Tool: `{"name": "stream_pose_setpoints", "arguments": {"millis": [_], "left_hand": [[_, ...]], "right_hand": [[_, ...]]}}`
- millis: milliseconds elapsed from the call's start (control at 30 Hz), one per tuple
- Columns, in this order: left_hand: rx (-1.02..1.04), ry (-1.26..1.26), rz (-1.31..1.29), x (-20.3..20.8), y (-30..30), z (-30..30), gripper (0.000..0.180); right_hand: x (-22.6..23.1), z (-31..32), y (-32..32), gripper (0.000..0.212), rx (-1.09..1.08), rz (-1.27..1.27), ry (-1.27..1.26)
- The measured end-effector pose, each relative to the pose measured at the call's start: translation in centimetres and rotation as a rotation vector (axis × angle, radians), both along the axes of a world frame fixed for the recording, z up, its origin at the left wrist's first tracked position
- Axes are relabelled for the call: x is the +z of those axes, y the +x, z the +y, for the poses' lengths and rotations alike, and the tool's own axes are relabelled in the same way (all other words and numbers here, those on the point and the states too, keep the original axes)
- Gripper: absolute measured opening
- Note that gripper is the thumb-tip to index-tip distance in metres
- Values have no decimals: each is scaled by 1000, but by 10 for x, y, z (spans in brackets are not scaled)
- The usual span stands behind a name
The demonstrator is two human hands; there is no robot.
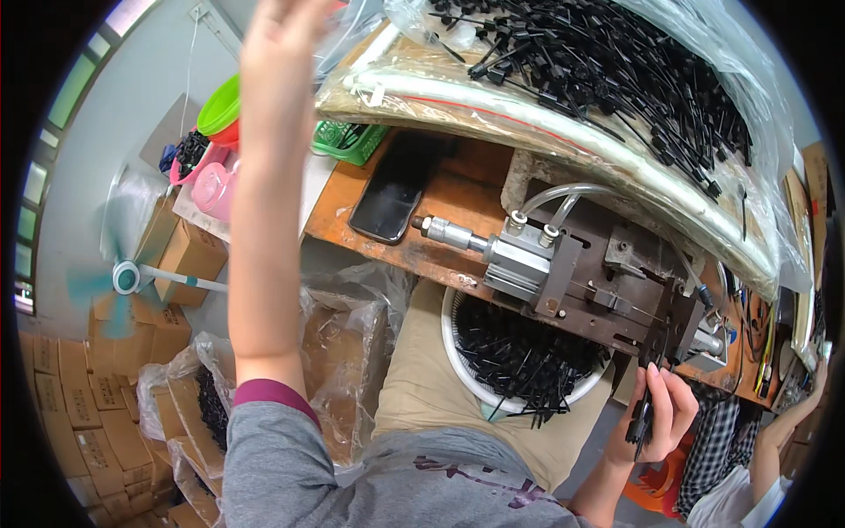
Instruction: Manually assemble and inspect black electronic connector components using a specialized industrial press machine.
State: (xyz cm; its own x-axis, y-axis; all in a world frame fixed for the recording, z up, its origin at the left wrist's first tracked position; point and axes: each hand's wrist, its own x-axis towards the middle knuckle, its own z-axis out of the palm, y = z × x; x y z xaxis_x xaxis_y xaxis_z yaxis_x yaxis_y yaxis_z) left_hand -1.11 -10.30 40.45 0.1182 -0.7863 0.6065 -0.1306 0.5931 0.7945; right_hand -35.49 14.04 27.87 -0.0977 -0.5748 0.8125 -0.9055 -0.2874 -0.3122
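My left arm reaches far up and forward. Its hand (286,31) is smeared by motion at the top edge, beside clear plastic sheeting, so its fingers cannot be made out. At the right, my right hand (667,412) is closed on slim black plastic parts (645,414), held roughly upright below the end of a metal bench fixture (607,295). A silver pneumatic cylinder (519,264) with clear hoses forms the fixture's left side. On my lap under it sits a white round basket (451,339), full of thin black plastic parts (515,352).
A raised, plastic-lined tray (528,110) heaped with black parts (607,70) spans the back. A black phone (396,194) lies on the wooden bench (330,211). Left are a green basket (352,145), a running fan (126,277) and cardboard boxes (114,422). Another person's arm (792,418) shows at right.
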Motion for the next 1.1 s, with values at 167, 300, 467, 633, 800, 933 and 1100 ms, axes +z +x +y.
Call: {"name": "stream_pose_setpoints", "arguments": {"millis": [167,300,467,633,800,933,1100], "left_hand": [[-590,36,-376,-68,-99,108,31],[-868,185,-307,-97,-136,154,42],[-791,98,-209,-98,-149,166,36],[-680,25,-278,-106,-154,173,36],[-617,69,-340,-104,-160,182,36],[-541,-32,-438,-106,-161,177,38],[-340,-121,-646,-132,-174,168,33]], "right_hand": [[5,-12,6,27,85,62,32],[6,-19,11,43,179,196,37],[-1,-25,6,38,176,290,-76],[-7,-25,-1,39,179,314,-71],[-11,-28,-7,39,162,304,-90],[-8,-31,-13,39,143,321,-109],[-7,-24,-18,36,31,67,-56]]}}
